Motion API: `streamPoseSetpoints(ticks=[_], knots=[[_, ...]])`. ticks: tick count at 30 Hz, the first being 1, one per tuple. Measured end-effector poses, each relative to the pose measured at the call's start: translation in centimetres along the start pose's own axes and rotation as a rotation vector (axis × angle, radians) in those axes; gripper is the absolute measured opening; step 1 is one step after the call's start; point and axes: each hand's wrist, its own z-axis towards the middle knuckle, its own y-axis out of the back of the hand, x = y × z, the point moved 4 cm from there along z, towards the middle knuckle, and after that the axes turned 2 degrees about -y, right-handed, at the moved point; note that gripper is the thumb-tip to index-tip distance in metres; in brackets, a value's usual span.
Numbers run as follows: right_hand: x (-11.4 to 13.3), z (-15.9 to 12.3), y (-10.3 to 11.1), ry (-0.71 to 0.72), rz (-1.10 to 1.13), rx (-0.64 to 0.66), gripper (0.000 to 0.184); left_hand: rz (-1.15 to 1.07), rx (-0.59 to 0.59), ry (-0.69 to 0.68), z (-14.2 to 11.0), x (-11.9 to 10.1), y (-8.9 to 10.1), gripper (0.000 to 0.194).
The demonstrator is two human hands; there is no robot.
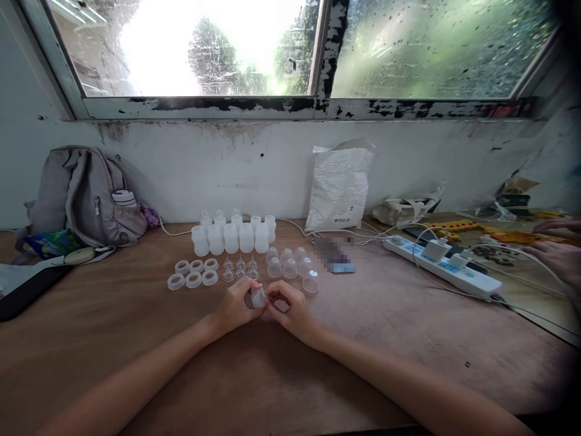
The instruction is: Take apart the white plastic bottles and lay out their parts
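My left hand (238, 301) is closed around a small translucent bottle part (258, 297), held just above the table. My right hand (290, 307) pinches the right side of the same part with its fingertips; fingers hide some of it, so its exact kind is unclear. Just beyond my hands stand clear bottle teats (240, 270) in rows. To their left lie several translucent collar rings (193, 279), and clear domed caps (289, 267) are grouped on the right. Behind these, white frosted bottles (231, 238) stand upright in rows, some at the back with clear tops.
A white power strip (445, 266) with chargers and cables lies at the right. A phone-like blurred item (336, 255) rests near a white plastic bag (339, 188). At left are a grey backpack (84, 194) and a black case (31, 293). Another person's hand (556, 248) shows far right.
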Motion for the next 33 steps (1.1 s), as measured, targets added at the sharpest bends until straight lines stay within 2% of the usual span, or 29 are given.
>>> streamPoseSetpoints(ticks=[12, 17, 23, 26, 30, 33], knots=[[0.3, -0.1, 0.1, 0.040, -0.021, 0.074, 0.011, -0.016, 0.045, -0.124, -0.5, -0.1, -0.2, 0.022], [0.9, 0.0, 0.1, 0.078, 0.012, 0.055, 0.010, -0.080, 0.018, -0.078, -0.3, -0.2, -0.1, 0.028], [1.0, 0.3, 0.8, 0.044, 0.000, -0.040, 0.016, -0.098, 0.066, 0.051, 0.6, -0.8, 0.2, 0.029], [0.7, 0.4, 0.7, 0.009, -0.034, -0.043, 0.022, -0.093, 0.065, 0.012, 0.8, -0.9, 0.2, 0.027], [0.0, 0.6, 0.2, -0.053, -0.006, 0.017, 0.034, -0.074, 0.078, -0.085, 0.7, -0.6, -0.1, 0.029], [-0.4, 0.7, -0.1, -0.088, 0.015, 0.027, 0.036, -0.071, 0.095, -0.093, 0.6, -0.3, -0.2, 0.033]])
